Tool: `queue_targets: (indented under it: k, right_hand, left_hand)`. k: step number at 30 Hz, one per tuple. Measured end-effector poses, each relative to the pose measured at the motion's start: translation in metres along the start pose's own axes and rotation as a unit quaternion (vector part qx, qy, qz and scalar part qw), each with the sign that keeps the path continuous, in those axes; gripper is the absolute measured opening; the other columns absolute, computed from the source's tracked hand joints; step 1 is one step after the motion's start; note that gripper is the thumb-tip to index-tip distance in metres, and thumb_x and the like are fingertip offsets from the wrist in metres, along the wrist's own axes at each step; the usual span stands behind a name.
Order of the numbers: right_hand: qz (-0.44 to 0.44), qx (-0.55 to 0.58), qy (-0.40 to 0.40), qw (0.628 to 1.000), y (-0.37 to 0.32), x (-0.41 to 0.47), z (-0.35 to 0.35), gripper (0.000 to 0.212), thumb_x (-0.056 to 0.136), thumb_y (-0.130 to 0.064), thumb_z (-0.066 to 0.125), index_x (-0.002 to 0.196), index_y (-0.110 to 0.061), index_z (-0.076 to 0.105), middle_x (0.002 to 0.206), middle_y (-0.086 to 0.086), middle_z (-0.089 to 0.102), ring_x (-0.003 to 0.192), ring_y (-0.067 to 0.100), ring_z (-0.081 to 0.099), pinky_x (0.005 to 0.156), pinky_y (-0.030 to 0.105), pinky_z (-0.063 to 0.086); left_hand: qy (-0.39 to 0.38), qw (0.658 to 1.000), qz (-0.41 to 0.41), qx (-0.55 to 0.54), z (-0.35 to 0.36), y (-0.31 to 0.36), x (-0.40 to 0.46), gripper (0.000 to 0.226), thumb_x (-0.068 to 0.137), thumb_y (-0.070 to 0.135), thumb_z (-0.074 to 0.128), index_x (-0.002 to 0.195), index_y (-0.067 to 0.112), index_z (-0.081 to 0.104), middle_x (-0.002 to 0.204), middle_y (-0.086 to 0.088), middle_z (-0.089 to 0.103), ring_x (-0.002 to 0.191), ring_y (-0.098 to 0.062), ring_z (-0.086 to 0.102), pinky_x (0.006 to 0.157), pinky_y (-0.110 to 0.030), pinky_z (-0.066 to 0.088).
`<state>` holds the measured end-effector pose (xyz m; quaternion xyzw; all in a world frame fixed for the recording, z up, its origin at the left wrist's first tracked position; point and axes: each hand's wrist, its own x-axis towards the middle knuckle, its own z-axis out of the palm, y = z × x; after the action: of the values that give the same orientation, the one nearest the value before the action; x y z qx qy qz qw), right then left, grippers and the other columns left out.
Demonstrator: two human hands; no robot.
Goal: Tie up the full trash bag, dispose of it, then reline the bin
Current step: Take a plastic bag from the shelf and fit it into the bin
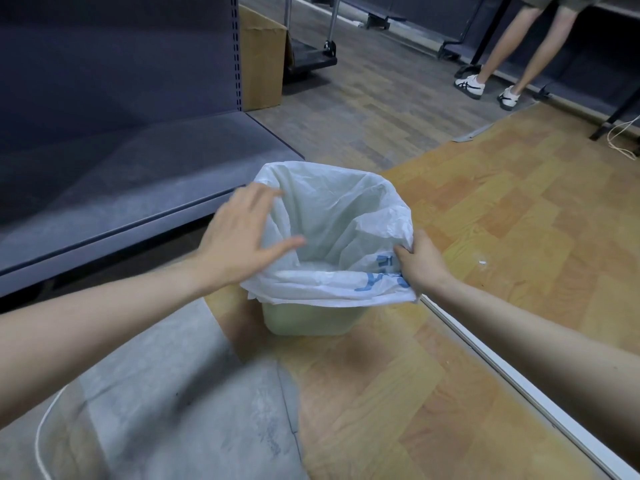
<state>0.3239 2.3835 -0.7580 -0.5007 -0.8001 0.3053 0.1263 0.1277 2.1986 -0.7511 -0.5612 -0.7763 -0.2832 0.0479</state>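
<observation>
A small pale green bin [306, 320] stands on the floor, lined with a white plastic bag [332, 216] that bears blue print. The bag's edge is folded over the rim on the near and right sides. My right hand [420, 263] grips the bag's edge at the bin's right corner. Over the left rim, my left hand [242, 239] is spread with straight fingers, blurred, touching or just above the bag. The inside of the bag looks empty as far as it shows.
A dark metal shelf unit [138, 188] runs along the left, close to the bin. A cardboard box [261, 60] and a cart [311, 57] stand behind it. A person's legs [512, 53] are at the back right. A white strip [502, 372] crosses the floor at right.
</observation>
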Motion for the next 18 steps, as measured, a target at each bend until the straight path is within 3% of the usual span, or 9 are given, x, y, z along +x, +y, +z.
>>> queue_targets:
  k: [1,2,4,5,7,12,16,18]
  right_hand:
    - [0.001,0.003,0.0,1.0,0.0,0.0,0.0,0.028,0.095,-0.017,0.04,0.121,-0.006,0.043,0.112,0.014,0.058,0.1,0.033,0.055,0.08,0.038,0.044]
    - [0.002,0.004,0.0,1.0,0.0,0.0,0.0,0.028,0.095,-0.017,0.04,0.121,-0.006,0.043,0.111,0.014,0.058,0.1,0.033,0.055,0.081,0.038,0.044]
    - [0.003,0.007,-0.001,1.0,0.0,0.0,0.001,0.028,0.096,-0.017,0.04,0.121,-0.006,0.043,0.111,0.014,0.058,0.1,0.033,0.056,0.082,0.04,0.046]
    - [0.004,0.008,-0.002,1.0,0.0,-0.001,0.0,0.028,0.096,-0.018,0.04,0.122,-0.006,0.043,0.112,0.014,0.058,0.101,0.033,0.056,0.083,0.041,0.046]
    - [0.005,0.013,-0.002,1.0,-0.001,-0.001,0.0,0.029,0.096,-0.017,0.04,0.123,-0.006,0.043,0.113,0.014,0.058,0.102,0.033,0.056,0.084,0.041,0.046]
    - [0.007,0.037,-0.008,0.999,-0.001,-0.002,0.0,0.029,0.095,-0.018,0.041,0.122,-0.006,0.046,0.112,0.014,0.06,0.099,0.032,0.058,0.081,0.038,0.046]
    - [0.011,0.04,-0.007,0.999,-0.003,-0.004,0.0,0.029,0.097,-0.021,0.042,0.12,-0.004,0.045,0.111,0.014,0.058,0.1,0.033,0.057,0.083,0.04,0.046]
    - [0.006,0.023,-0.014,1.0,-0.003,-0.005,-0.001,0.028,0.098,-0.02,0.039,0.121,-0.004,0.041,0.106,0.013,0.057,0.097,0.031,0.056,0.082,0.04,0.045]
  left_hand:
    - [0.0,0.991,-0.125,-0.053,0.001,-0.003,0.003,0.083,0.078,0.072,0.045,0.136,0.012,0.037,0.134,-0.009,0.042,0.124,-0.028,0.04,0.099,-0.041,0.037]
    - [-0.033,0.96,-0.252,-0.121,0.003,-0.005,0.007,0.083,0.08,0.068,0.05,0.14,0.014,0.031,0.14,-0.008,0.036,0.129,-0.028,0.036,0.103,-0.043,0.035]
    - [-0.14,0.854,-0.421,-0.273,0.008,-0.01,0.009,0.082,0.081,0.066,0.051,0.142,0.016,0.029,0.143,-0.007,0.039,0.128,-0.031,0.042,0.103,-0.049,0.038]
    - [-0.185,0.808,-0.446,-0.337,0.01,-0.012,0.008,0.076,0.082,0.067,0.049,0.14,0.02,0.035,0.139,-0.005,0.047,0.123,-0.031,0.049,0.102,-0.052,0.041]
    - [-0.221,0.772,-0.438,-0.404,0.011,-0.014,0.004,0.061,0.085,0.064,0.047,0.132,0.026,0.048,0.126,-0.001,0.06,0.112,-0.027,0.058,0.098,-0.051,0.045]
    - [-0.142,0.82,-0.397,-0.386,0.01,-0.011,0.011,0.04,0.09,0.044,0.054,0.121,0.019,0.057,0.113,-0.002,0.067,0.099,-0.022,0.064,0.078,-0.036,0.053]
    - [-0.07,0.87,-0.358,-0.331,0.013,-0.007,0.013,0.033,0.093,0.026,0.054,0.114,0.001,0.054,0.111,-0.01,0.063,0.101,-0.027,0.06,0.083,-0.038,0.05]
    - [-0.049,0.899,-0.335,-0.279,0.016,-0.007,0.014,0.019,0.094,0.019,0.05,0.101,0.001,0.047,0.095,-0.005,0.057,0.089,-0.023,0.055,0.07,-0.033,0.045]
